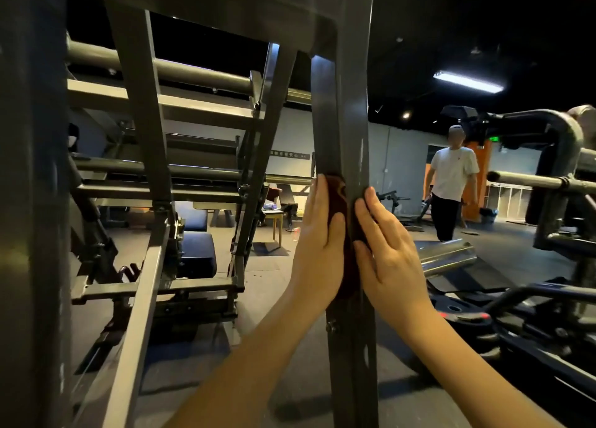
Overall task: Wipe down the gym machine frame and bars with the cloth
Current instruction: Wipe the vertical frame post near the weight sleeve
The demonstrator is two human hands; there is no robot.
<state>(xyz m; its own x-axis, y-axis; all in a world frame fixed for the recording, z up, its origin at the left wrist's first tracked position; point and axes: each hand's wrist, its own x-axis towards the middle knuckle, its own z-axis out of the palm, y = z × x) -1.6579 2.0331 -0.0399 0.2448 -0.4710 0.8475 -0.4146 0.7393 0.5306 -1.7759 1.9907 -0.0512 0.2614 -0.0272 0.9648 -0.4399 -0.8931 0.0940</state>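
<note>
A grey upright post of the gym machine frame (pixel 346 111) runs from top to bottom in the middle of the head view. A dark red-brown cloth (pixel 338 198) is wrapped round the post at mid height. My left hand (pixel 319 234) presses the cloth against the post's left face with straight fingers. My right hand (pixel 387 250) presses it from the right side, fingers straight and pointing up. Most of the cloth is hidden between my palms and the post.
Slanted frame members and horizontal bars (pixel 154 63) fill the left, with dark blue pads (pixel 196 253) low behind them. A chrome bar end (pixel 448 256) juts in right of the post. A person in a white shirt (pixel 451 182) stands at the back right. More machine tubing (pixel 561 182) is at far right.
</note>
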